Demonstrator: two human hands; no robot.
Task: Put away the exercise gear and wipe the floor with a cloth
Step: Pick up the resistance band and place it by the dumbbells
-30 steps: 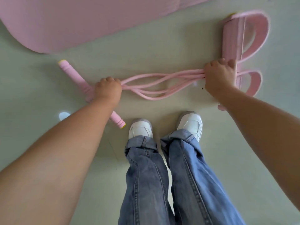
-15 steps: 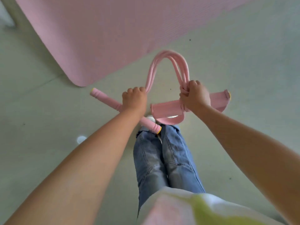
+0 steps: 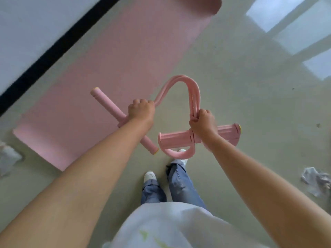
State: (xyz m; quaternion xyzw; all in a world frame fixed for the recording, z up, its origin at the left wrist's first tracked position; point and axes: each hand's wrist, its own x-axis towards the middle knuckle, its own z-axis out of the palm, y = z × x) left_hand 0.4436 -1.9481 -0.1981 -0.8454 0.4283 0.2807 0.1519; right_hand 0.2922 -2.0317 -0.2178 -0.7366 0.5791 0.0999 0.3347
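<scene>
I hold a pink pedal resistance puller in the air above my feet. My left hand is closed around its pink foam handle bar, which slants from upper left to lower right. My right hand grips the bundled pink elastic tubes where they meet the pink foot pedal bar. The tubes arch upward in a loop between both hands. A pink exercise mat lies flat on the floor to the left, stretching away from me.
A crumpled grey cloth lies on the pale floor at the right. Another pale crumpled item sits at the left edge by the mat's near corner. A wall with a black baseboard runs along the upper left.
I lifted the puller off the floor and brought both hands together, so the tubes now arch in a loop. I have stood up; the whole mat and the cloth have come into view.
</scene>
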